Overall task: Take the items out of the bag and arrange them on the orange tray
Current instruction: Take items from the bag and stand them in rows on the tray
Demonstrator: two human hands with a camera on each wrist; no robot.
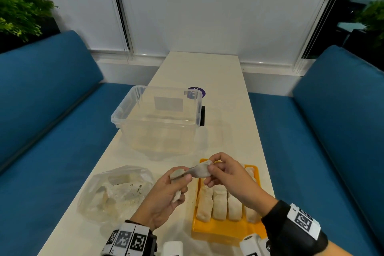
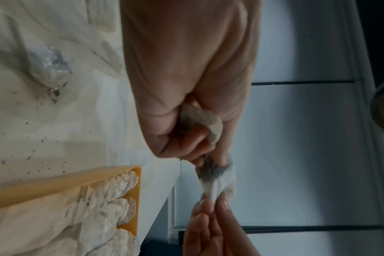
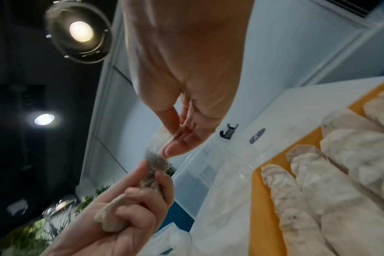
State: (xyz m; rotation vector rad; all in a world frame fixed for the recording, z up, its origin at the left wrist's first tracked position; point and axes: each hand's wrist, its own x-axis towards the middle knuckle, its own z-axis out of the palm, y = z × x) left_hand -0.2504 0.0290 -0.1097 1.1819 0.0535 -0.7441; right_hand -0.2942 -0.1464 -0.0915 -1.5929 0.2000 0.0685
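Wrapped item (image 1: pixel 190 172), pale and crumpled, held above the table (image 1: pixel 199 72) between both hands: bulk gripped in curled fingers of left hand (image 1: pixel 166 195), free paper end pinched between thumb and fingertips of right hand (image 1: pixel 226 174). Just below and right, orange tray (image 1: pixel 224 229) bearing similar wrapped rolls (image 1: pixel 220 203) laid side by side; to the left, clear plastic bag (image 1: pixel 116 191) lying on the table, pale items inside. Beyond, transparent storage box (image 1: pixel 158 118), blue bench cushions (image 1: pixel 47 100) on either side.
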